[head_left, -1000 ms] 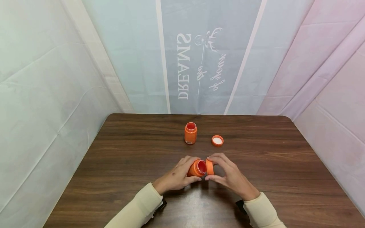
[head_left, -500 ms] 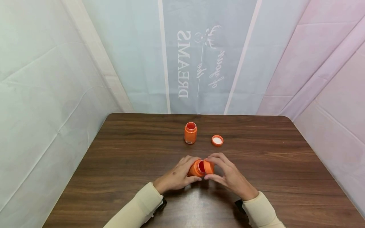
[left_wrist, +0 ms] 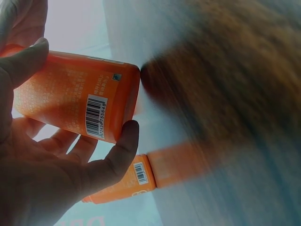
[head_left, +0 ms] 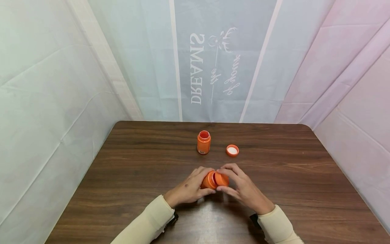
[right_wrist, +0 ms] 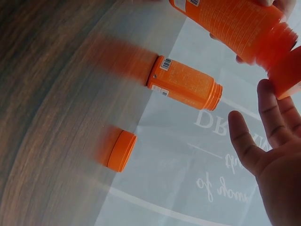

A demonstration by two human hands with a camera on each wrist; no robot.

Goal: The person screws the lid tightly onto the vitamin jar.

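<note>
Hands (head_left: 189, 188) (head_left: 247, 190) holding cylindrical bottle (head_left: 208, 181), smooth round cap (head_left: 222, 179)

L fingers (head_left: 201, 174) hide pt of held bottle (head_left: 208, 182) in head view, held cap (right_wrist: 287, 74) cut off by R-wrist view's edge, & table (left_wrist: 240, 70) blurry in L-wrist view.

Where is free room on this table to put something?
The table is bare left of the upright orange bottle and right of the loose cap. Crowded between left hand and right hand, at the held bottle and held cap.
</note>
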